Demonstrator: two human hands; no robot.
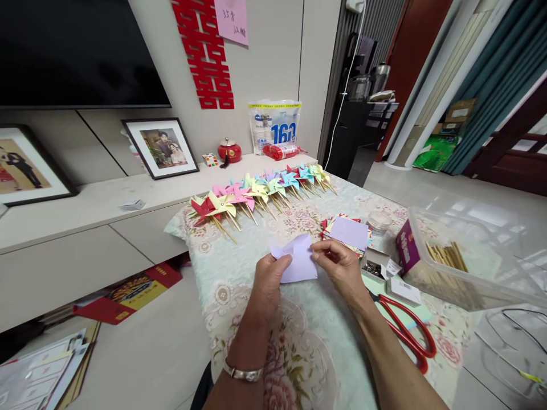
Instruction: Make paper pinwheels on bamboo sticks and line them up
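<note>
A square of purple paper (301, 265) is held up above the flowered tablecloth, one of its corners curling over at the top left. My left hand (269, 276) grips its left side, the thumb pressed on the sheet. At the right edge, my right hand (339, 265) pinches the paper between thumb and fingertips. Just beyond that hand lies a stack of coloured paper, with a purple sheet (349, 232) on top. Several finished paper pinwheels (258, 191) on sticks lie in a row toward the back of the table.
Red-handled scissors (410, 330) lie right of my right forearm. Near them are a small open box of metal fasteners (374, 269), a white box (403, 291), a round clear container (379, 221) and a plastic bin (453, 285) of sticks. A white cabinet (102, 199) borders the table.
</note>
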